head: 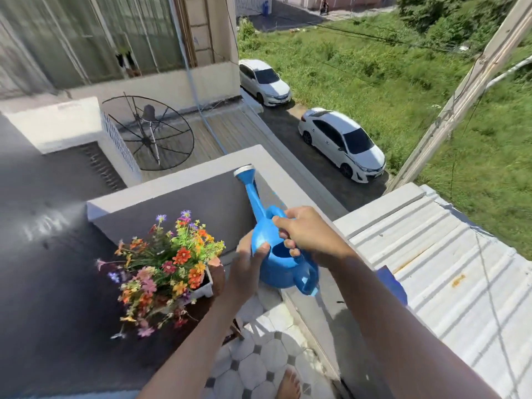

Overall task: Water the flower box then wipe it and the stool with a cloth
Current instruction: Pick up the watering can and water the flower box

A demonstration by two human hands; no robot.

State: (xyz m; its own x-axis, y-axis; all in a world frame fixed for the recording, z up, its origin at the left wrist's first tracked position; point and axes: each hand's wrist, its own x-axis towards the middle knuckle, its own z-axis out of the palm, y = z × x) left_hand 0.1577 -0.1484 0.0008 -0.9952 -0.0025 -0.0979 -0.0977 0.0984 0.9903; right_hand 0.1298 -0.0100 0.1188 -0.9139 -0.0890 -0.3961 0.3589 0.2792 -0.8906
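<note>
I see the right hand curled over the top of the blue watering can, fingers wrapped round the top handle w/ fingertips at the fill opening. Left hand is pressed flat-ish against the can's left side, thumb on the rim, fingers cupping the body. Can sits about level, over the balcony wall's top edge, spout pointing up and away from me, white rose head at the far end; rear loop handle hangs free on the near side. Just left of the can, touching or nearly touching my left wrist, is the white flower box, packed w/ orange, pink, purple and yellow flowers. Box rests on a dark surface; can't tell if that's the stool. Below: tiled balcony floor and a bare foot. Beyond the wall: corrugated roof, two white cars, grass, a mesh satellite dish.
</note>
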